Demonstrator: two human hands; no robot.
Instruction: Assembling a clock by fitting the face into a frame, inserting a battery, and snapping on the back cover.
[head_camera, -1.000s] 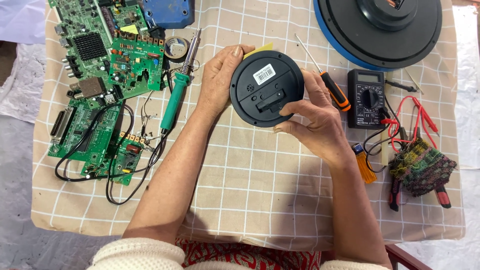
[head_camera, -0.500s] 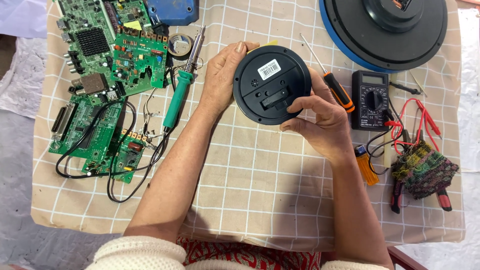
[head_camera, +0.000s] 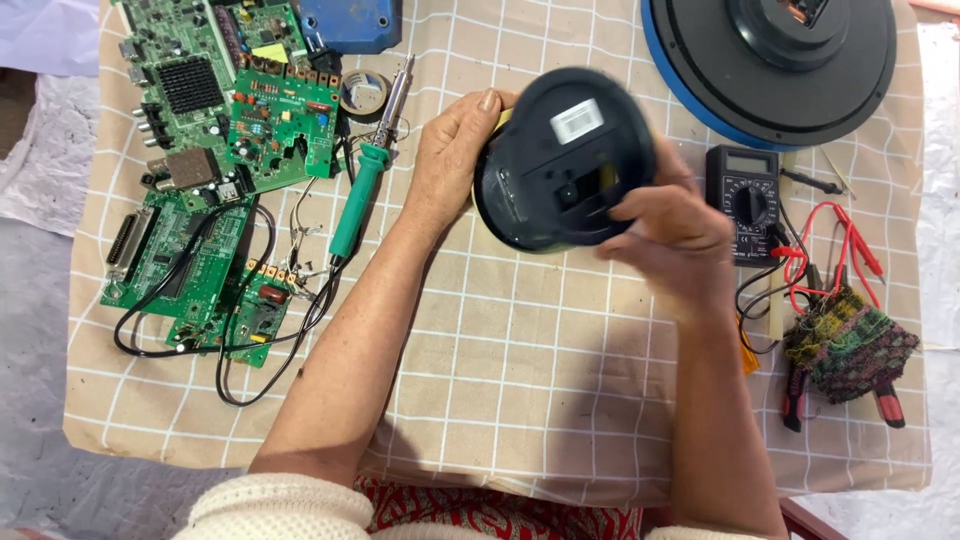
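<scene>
While gripped by both hands, round black device (head_camera: 560, 165) tilted above table centre.
Left hand (head_camera: 450, 165) clasping rim at 9 o'clock; right hand (head_camera: 665, 235) closed on edge at 4 o'clock, equally near.

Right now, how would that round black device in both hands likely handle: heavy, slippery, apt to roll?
The round black device looks like rigid plastic, so probably stiff. The left hand and right hand tilt it freely, suggesting fairly light. Smooth casing may slip; set on edge, it could roll.
</scene>
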